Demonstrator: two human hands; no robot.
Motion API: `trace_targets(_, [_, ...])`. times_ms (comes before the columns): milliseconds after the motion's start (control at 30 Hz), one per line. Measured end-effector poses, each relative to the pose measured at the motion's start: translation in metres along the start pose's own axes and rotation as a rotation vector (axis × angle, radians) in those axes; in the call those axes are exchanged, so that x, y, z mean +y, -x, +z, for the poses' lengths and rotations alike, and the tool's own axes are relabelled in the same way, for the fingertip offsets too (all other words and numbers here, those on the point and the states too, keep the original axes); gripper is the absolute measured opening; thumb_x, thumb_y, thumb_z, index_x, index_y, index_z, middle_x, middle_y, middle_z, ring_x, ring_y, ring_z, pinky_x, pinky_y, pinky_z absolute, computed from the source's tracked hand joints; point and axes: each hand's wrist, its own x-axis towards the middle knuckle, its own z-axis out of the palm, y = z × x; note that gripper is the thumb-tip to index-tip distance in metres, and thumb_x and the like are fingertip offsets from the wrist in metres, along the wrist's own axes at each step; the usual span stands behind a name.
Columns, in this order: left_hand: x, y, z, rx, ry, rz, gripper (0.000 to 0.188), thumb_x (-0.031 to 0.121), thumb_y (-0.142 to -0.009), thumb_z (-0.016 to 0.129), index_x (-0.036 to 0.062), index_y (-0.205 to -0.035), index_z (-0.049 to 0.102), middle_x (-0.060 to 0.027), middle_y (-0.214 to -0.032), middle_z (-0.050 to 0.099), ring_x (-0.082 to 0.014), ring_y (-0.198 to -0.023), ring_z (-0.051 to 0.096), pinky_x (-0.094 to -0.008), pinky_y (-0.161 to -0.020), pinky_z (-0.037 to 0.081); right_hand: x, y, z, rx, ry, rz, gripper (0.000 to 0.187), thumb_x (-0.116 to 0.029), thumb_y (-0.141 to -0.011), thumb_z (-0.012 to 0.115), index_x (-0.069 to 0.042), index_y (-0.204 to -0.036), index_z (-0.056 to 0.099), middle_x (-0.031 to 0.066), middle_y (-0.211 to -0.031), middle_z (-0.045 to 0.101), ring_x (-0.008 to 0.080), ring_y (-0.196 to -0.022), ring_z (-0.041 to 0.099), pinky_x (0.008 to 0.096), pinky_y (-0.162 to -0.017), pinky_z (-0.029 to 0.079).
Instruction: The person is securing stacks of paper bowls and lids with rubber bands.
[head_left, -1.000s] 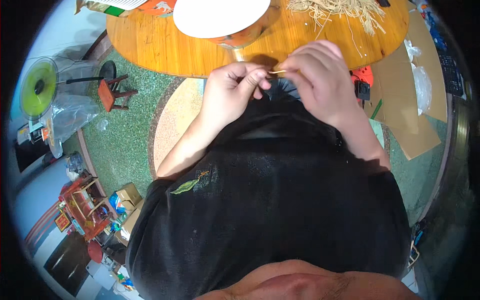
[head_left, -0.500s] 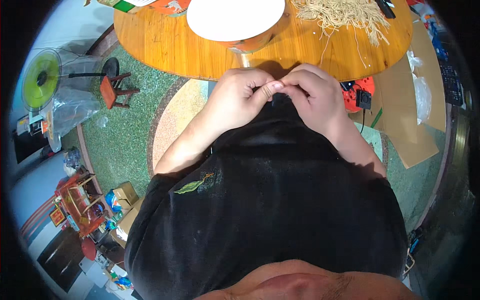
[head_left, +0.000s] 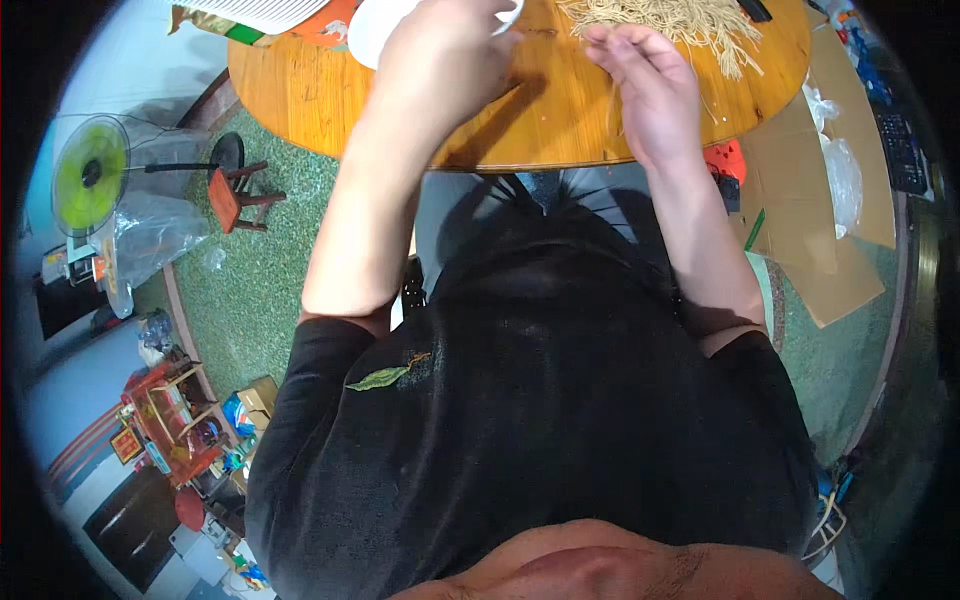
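My left hand [head_left: 450,60] reaches over the white round top [head_left: 370,35] of a tub at the table's far side. Its visible fingertips are apart, with part of the white rim showing between them, and no held thing can be seen. Lower and to the right, my right hand [head_left: 652,85] is raised over the table, beside a pile of beige cords [head_left: 690,30]. Thumb and fingers are pinched together at the pile's near left edge. Whether a strand is between them is too small to tell. A thin cord trails below these fingers.
The round-edged wooden table [head_left: 310,100] carries a white ribbed tray [head_left: 255,12] at far left and a black object [head_left: 754,10] behind the cords. Flattened cardboard [head_left: 790,180] lies right. On the left are a green fan [head_left: 92,172] and a small wooden stool [head_left: 235,200].
My hands were together, fingertips touching, in front of the table edge. They have parted: the left moved forward and left over the tub, the right forward and right to the cords.
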Motion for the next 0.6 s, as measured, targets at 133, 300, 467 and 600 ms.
trace_targets(133, [-0.008,0.027,-0.022,-0.095,0.114,-0.356,0.042,0.012,-0.093,0.075,0.0022,-0.132,0.066,-0.0159,-0.109,0.075,-0.0184,-0.097,0.072,-0.0313,-0.083,0.055,-0.008,0.003,0.016,-0.091,0.153,-0.087,0.006,-0.009,-0.101,0.064,-0.003,-0.103,0.064,0.0154,-0.123,0.065,0.0222,-0.117,0.060,0.0361,-0.105,0.046])
trace_targets(300, [-0.036,0.061,-0.020,0.040,0.793,-0.299,0.030,0.000,-0.101,0.060,-0.0070,-0.131,0.062,-0.0111,-0.118,0.073,-0.0152,-0.106,0.068,-0.0278,-0.096,0.051,-0.017,0.007,0.035,-0.314,0.107,0.092,0.004,-0.009,-0.102,0.063,-0.005,-0.100,0.061,0.0023,-0.091,0.064,0.0070,-0.080,0.057,0.0386,-0.113,0.037])
trace_targets(467, [-0.043,0.067,-0.021,-0.010,0.942,-0.254,0.038,-0.011,-0.097,0.056,-0.0076,-0.134,0.059,-0.0131,-0.126,0.070,-0.0158,-0.111,0.067,-0.0281,-0.099,0.050,0.027,-0.010,0.042,-0.564,-0.167,-0.510,0.006,-0.007,-0.103,0.060,-0.004,-0.098,0.059,-0.0027,-0.076,0.057,0.0048,-0.070,0.053,0.0431,-0.123,0.030])
trace_targets(600, [-0.033,0.070,-0.027,-0.023,0.907,-0.227,0.039,-0.011,-0.096,0.056,-0.0083,-0.134,0.059,-0.0140,-0.127,0.069,-0.0171,-0.112,0.067,-0.0287,-0.100,0.049,0.033,-0.008,0.047,-0.485,-0.232,-0.604,0.007,-0.006,-0.103,0.060,-0.004,-0.096,0.059,-0.0039,-0.072,0.054,0.0050,-0.067,0.052,0.0444,-0.124,0.027])
